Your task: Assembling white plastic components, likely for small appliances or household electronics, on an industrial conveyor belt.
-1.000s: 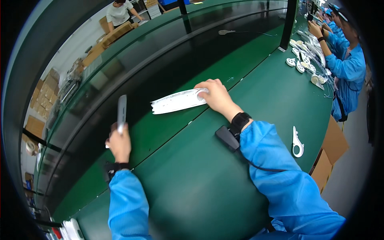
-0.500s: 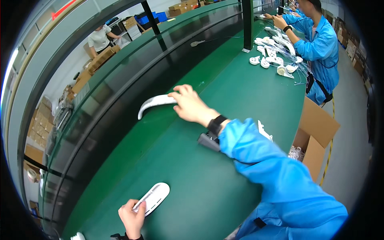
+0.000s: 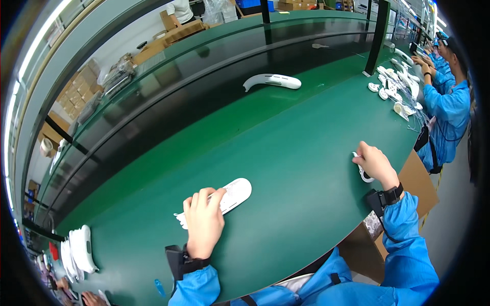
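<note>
My left hand (image 3: 205, 217) is curled over a flat white plastic part (image 3: 237, 194) with a rounded end and small slots, low over the green table; its jagged other end pokes out beneath the hand. Over at the table's right edge, my right hand (image 3: 375, 164) has its fingers closed on a small white plastic piece (image 3: 365, 176) with a dark opening, partly hidden by the fingers. A curved white plastic shell (image 3: 275, 80) lies by itself on the far strip of the table, out of reach of both hands.
Stacked white shells (image 3: 82, 250) stand at the left, near another person's hand (image 3: 94, 299). A small blue item (image 3: 160, 287) lies near the front edge. White parts with thin cords (image 3: 395, 86) pile up before a co-worker (image 3: 451, 109) at right. An open cardboard box (image 3: 416, 183) stands beside the table.
The view has swung left. My right hand has let go of the curved shell and come back to the small white piece. My left hand now covers more of the flat part.
</note>
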`<act>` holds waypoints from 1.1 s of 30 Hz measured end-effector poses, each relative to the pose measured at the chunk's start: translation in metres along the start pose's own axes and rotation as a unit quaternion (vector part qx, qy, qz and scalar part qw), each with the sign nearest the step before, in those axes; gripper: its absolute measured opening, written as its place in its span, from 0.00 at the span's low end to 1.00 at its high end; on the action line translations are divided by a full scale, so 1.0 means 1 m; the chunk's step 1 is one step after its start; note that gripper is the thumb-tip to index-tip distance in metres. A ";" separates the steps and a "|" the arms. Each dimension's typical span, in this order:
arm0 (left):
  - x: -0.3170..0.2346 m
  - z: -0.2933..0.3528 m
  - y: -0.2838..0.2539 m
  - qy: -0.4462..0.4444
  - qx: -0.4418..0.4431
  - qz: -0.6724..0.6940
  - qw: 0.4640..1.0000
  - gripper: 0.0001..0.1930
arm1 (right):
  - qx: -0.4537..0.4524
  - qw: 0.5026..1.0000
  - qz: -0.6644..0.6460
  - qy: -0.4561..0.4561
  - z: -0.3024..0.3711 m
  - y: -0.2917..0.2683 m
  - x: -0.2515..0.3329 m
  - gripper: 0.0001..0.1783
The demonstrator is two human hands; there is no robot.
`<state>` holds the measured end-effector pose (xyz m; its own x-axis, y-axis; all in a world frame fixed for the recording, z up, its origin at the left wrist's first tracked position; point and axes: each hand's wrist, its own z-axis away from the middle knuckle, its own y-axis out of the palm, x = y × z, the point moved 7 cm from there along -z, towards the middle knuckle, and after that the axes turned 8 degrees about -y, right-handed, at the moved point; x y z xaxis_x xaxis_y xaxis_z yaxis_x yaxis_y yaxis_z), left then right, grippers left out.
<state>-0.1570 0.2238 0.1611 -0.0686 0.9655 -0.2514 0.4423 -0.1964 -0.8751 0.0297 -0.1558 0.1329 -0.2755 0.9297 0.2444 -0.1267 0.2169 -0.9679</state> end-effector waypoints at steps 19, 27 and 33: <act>0.014 0.000 -0.003 -0.038 0.015 0.067 0.997 0.06 | 0.167 0.757 -0.384 -0.501 -0.013 0.076 0.312 0.10; 0.018 -0.001 -0.003 -0.063 0.009 0.081 0.995 0.05 | 0.077 0.761 -0.351 -0.540 -0.017 0.066 0.300 0.11; 0.013 0.000 -0.002 -0.043 0.016 0.053 0.998 0.05 | 0.093 0.762 -0.325 -0.552 -0.023 0.073 0.282 0.12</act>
<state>-0.1590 0.2369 0.1599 -0.0988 0.9209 -0.3770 0.4227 -0.3042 -0.8537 -0.0354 0.1290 0.1294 -0.7172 -0.1970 0.6685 -0.6840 0.3827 -0.6210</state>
